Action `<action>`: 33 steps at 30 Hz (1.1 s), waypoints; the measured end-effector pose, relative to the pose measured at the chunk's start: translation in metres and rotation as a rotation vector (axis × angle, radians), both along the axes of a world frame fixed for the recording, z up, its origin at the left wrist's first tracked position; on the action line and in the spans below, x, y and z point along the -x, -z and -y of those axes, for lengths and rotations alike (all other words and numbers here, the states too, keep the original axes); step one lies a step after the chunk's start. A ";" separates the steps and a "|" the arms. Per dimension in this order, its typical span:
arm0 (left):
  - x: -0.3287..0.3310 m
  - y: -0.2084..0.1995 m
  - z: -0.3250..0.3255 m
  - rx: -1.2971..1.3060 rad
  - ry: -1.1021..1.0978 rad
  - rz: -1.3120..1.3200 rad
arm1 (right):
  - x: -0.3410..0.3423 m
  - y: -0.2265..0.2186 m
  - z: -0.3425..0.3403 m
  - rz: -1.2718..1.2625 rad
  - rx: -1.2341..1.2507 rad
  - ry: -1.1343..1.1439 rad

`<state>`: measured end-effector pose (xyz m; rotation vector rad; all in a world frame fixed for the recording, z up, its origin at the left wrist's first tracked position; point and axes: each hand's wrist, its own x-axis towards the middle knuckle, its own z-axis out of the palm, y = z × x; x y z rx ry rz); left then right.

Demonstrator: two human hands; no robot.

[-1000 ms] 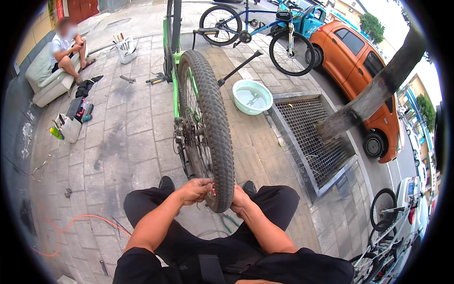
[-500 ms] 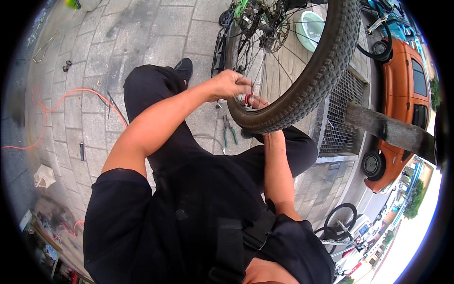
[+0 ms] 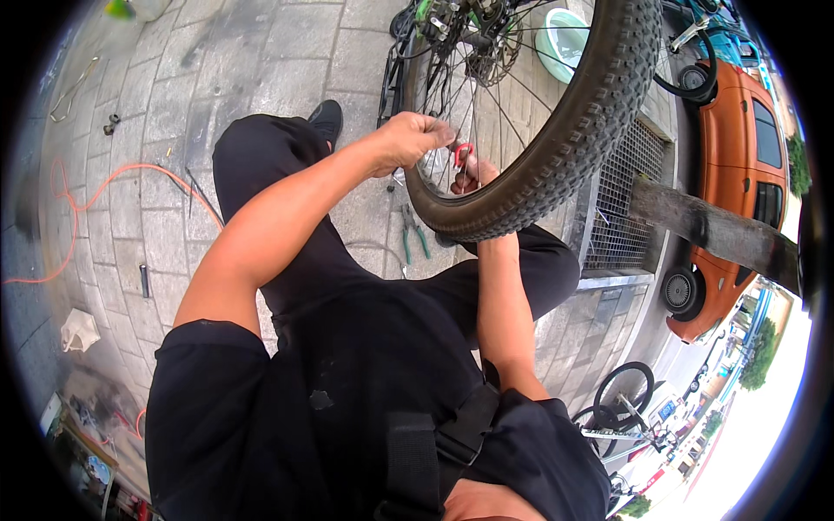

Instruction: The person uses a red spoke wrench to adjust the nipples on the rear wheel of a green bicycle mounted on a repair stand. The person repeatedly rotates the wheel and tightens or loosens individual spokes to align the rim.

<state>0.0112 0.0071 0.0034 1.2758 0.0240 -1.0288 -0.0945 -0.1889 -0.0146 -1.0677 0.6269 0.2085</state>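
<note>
A bicycle wheel with a knobby black tyre (image 3: 573,130) and thin spokes stands in front of me, between my knees. My left hand (image 3: 413,139) reaches to the inner side of the rim, its fingers pinched on a small red tool (image 3: 461,154) at a spoke. My right hand (image 3: 473,174) comes up under the tyre and grips the rim or spokes beside that tool; the tyre hides part of it. The hub and disc (image 3: 482,39) show near the top.
Green-handled pliers (image 3: 413,241) lie on the paving below the wheel. An orange hose (image 3: 104,195) curls at left. A metal drain grate (image 3: 621,208), a wooden post (image 3: 712,234), an orange car (image 3: 738,174), a pale green basin (image 3: 560,39) and another bicycle (image 3: 625,408) surround me.
A second ago both hands gripped the tyre with the wheel seen edge-on. My view has turned since; the left hand now pinches the red tool at the spokes.
</note>
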 end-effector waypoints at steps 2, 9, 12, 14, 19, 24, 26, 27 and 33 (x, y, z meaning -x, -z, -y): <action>0.004 -0.003 0.002 0.004 -0.026 0.051 | 0.002 -0.007 0.001 0.034 0.002 -0.113; 0.006 0.000 0.003 -0.028 -0.029 0.084 | -0.002 -0.043 -0.018 -0.036 0.234 -0.201; 0.007 -0.004 0.002 -0.023 -0.026 0.084 | 0.002 -0.040 -0.022 -0.030 0.245 -0.176; 0.005 -0.008 0.001 -0.058 0.003 0.116 | 0.006 -0.039 -0.019 -0.058 0.285 -0.150; 0.009 -0.002 -0.007 -0.252 0.120 0.457 | 0.008 -0.044 -0.007 0.021 0.208 -0.321; 0.011 0.001 -0.004 -0.169 0.233 0.461 | 0.013 -0.034 -0.007 0.061 0.132 -0.205; 0.015 -0.008 -0.001 -0.233 0.206 0.445 | 0.016 -0.016 0.001 0.100 0.030 -0.206; 0.015 -0.012 0.000 -0.262 0.203 0.424 | 0.013 -0.017 -0.001 0.103 0.048 -0.222; 0.021 -0.016 0.011 -0.373 0.180 0.469 | 0.009 0.008 -0.004 0.039 -0.089 -0.229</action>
